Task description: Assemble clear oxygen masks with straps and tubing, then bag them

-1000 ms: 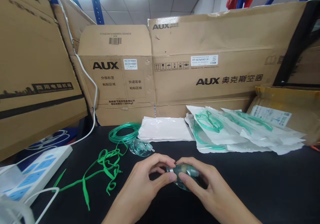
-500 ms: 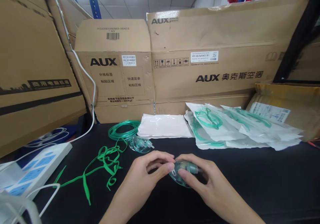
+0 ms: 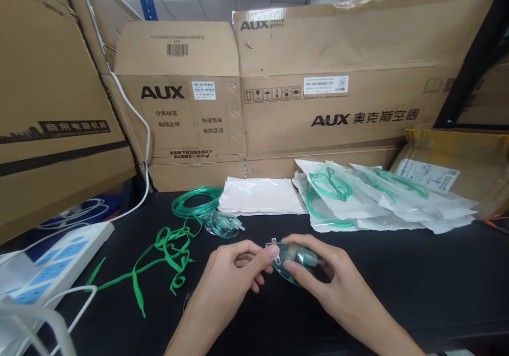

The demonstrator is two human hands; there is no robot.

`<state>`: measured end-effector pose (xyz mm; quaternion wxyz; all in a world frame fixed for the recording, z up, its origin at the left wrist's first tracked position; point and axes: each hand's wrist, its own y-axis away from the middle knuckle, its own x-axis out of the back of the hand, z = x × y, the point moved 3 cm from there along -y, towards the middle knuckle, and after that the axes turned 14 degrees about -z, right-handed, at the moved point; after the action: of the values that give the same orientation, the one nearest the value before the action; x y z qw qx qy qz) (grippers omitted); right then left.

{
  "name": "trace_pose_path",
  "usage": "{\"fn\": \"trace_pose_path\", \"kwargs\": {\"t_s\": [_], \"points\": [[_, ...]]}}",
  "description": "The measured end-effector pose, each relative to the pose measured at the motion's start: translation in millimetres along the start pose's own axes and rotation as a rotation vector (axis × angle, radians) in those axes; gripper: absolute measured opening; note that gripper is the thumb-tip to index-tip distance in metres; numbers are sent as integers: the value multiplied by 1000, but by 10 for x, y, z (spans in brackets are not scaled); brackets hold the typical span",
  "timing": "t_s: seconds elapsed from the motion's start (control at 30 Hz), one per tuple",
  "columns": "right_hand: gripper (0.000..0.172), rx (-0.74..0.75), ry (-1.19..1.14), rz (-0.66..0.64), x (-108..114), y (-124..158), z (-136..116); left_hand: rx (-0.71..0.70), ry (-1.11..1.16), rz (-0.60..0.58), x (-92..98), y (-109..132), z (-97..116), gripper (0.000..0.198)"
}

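Observation:
A clear green-tinted oxygen mask point(image 3: 292, 258) is held just above the black table point(image 3: 417, 282), near its front edge. My right hand point(image 3: 330, 279) is closed round the mask from the right. With finger and thumb, my left hand point(image 3: 233, 274) pinches a small metal clip at the mask's left rim. Further back lies a second clear mask point(image 3: 222, 222), joined to a coil of green tubing point(image 3: 194, 202). Loose green elastic straps point(image 3: 167, 255) lie tangled to the left of my hands.
Sealed white pouches point(image 3: 358, 199) holding green masks are stacked at the back right, beside a flat white bag point(image 3: 260, 195). Large AUX cardboard boxes point(image 3: 318, 86) wall in the back and left. A white power strip point(image 3: 51, 263) and cables lie at the left edge.
The mask has turned in my hands, and the metal clip at its left rim now shows. My left hand has drawn back a little to pinch it.

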<state>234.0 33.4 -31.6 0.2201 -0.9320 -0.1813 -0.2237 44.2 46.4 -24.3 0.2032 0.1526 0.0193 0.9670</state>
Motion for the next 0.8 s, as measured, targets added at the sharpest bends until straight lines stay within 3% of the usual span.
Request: {"fn": "trace_pose_path", "kwargs": {"t_s": [0.17,0.37,0.6,0.8], "points": [[21,11,15,2,9,-2,-24,-90,39,-78,-80,-18,50,44],[32,7,64,-16,-8,8,-12,-176,51,-59,-132,-28,55,43],[19,5,-81,-106,3,-2,-102,-204,43,-52,-164,-36,35,42],[23,-32,-141,-140,-11,5,-94,-225,108,-83,-166,-68,29,35]]}}
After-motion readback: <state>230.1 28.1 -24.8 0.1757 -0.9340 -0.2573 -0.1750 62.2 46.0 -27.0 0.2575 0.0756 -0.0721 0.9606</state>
